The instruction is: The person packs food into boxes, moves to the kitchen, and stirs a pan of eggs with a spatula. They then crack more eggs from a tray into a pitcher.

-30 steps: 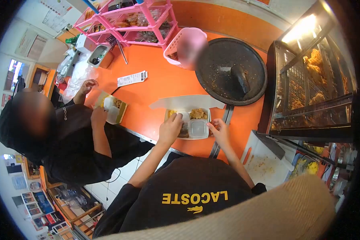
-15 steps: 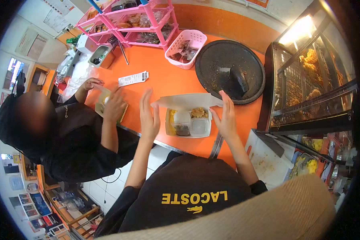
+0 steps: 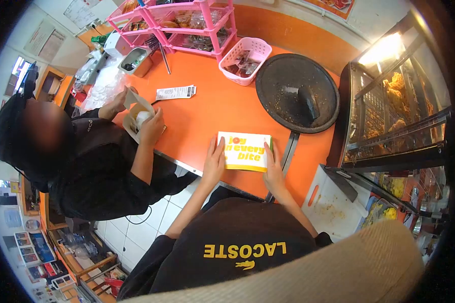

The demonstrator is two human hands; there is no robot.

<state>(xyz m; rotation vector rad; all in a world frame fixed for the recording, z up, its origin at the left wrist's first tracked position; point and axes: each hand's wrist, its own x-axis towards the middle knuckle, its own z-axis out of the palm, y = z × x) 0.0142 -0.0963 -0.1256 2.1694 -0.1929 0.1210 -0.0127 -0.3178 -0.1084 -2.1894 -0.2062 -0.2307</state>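
Note:
A white and yellow cardboard meal box (image 3: 244, 150) with printed words on its lid lies closed at the front edge of the orange counter. My left hand (image 3: 215, 160) grips its left side, with the fingers along the lid's edge. On the opposite side my right hand (image 3: 274, 169) holds the box, fingers reaching up its right edge. The lid hides the food inside. To the left, a co-worker's hands hold another meal box (image 3: 131, 126), its flap raised and something white in it.
A printed paper slip (image 3: 176, 93) lies on the counter (image 3: 202, 116). Behind are a pink basket of packets (image 3: 245, 60), a dark stone mortar (image 3: 298, 93) with a pestle, and pink tiered racks (image 3: 187, 28). A lit glass case (image 3: 394, 96) with fried food and a white cutting board (image 3: 333, 202) stand right.
The box's lid has come down over the food, and my hands have moved from the raised lid onto the box's sides. The co-worker now holds up the other box's flap.

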